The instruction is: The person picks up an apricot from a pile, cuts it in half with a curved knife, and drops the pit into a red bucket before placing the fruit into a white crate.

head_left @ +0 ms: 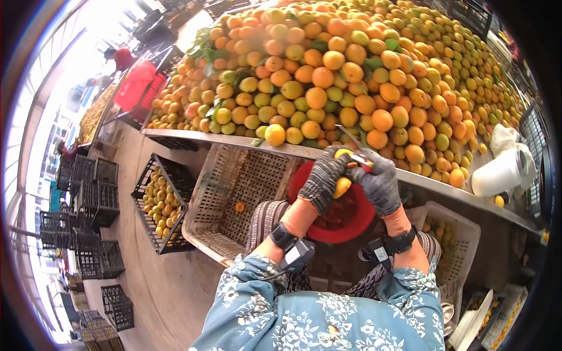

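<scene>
Both my hands wear grey knit gloves and meet above a red basin [367, 225]. My left hand [323, 180] is closed around an apricot [342, 187], whose yellow-orange flesh shows between the gloves. In my right hand [379, 182] is a knife [350, 137] with a thin curved blade pointing up and left; a red part of its handle shows by the fingers. Gloves hide how blade and fruit touch. Small reddish-brown pieces lie in the basin, partly covered by my wrists. Just beyond my hands rises a heap of apricots [316, 98], orange to green, with some leaves.
A metal table edge [234, 141] runs before me. At my left are a white crate [205, 202] with a small orange piece inside and a black crate [186, 196] of apricots. A white crate [468, 234] and a white jug [497, 174] stand right. Stacked black crates [96, 199] stand farther left.
</scene>
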`<state>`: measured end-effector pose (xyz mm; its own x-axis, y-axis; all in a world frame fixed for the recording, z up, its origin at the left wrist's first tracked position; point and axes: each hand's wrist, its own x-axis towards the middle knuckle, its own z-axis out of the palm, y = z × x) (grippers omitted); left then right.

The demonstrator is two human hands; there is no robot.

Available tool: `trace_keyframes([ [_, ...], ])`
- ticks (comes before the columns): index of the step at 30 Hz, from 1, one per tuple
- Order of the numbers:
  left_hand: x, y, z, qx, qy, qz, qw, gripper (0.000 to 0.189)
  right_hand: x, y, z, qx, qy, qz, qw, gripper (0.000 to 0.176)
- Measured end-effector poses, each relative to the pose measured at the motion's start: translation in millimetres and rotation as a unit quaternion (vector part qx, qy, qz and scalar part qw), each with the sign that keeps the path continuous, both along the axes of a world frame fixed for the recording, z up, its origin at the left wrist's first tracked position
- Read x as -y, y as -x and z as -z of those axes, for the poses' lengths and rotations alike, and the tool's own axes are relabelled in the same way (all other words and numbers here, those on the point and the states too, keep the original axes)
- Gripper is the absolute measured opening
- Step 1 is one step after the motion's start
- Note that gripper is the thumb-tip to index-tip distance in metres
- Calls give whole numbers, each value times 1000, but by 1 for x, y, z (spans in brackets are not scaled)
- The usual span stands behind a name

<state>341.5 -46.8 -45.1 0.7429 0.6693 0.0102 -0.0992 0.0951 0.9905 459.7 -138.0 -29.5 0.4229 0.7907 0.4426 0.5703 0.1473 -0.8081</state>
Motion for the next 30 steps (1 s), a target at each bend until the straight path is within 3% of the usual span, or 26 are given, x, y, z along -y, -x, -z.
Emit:
trace_keyframes([
  [2,-4,5,5,48,-233,16,971,18,5,2,-2,-297,48,-52,952,19],
  [3,-4,5,9,45,-238,9,970,18,9,0,1,-445,26,-71,892,17],
  [4,-4,4,15,76,-37,24,996,19,8,-1,3,-459,-1,-81,885,21],
  [5,-4,5,6,108,167,38,979,20,9,-2,2,-476,15,-104,873,24],
  [6,-6,11,-2,108,163,33,980,20,11,-5,2,-492,32,-125,861,27],
  [7,-9,18,-12,56,158,59,984,23,10,-11,1,-493,30,-131,860,27],
  [9,-19,37,-36,-6,96,88,991,30,6,-23,-1,-285,83,-198,934,38],
  [10,-24,50,-48,5,90,91,992,28,7,-26,-4,-284,79,-203,934,38],
  [14,-59,121,-60,-136,-44,40,989,35,16,-31,-17,-353,106,-194,909,46],
  [16,-76,152,-51,-283,-141,-16,949,39,16,-29,-17,-445,49,-162,879,37],
  [17,-96,165,-25,-298,-248,-67,919,39,15,-28,-12,-432,32,-141,890,34],
  [18,-103,165,-25,-308,-351,-118,877,39,15,-26,-10,-432,32,-142,890,34],
  [19,-104,164,-21,-311,-262,-194,892,45,14,-24,-9,-434,33,-131,891,33],
  [22,-94,122,-36,-340,-304,-239,857,57,11,-19,-7,-424,54,-106,898,28],
  [23,-90,107,-36,-339,-305,-239,857,57,10,-18,-4,-413,58,-104,903,26],
  [25,-84,76,-34,-429,-430,-246,755,66,10,-16,-4,-372,80,-94,920,23],
  [30,-105,51,-19,-479,-431,-239,727,60,13,-17,-6,-374,88,-75,920,22],
])
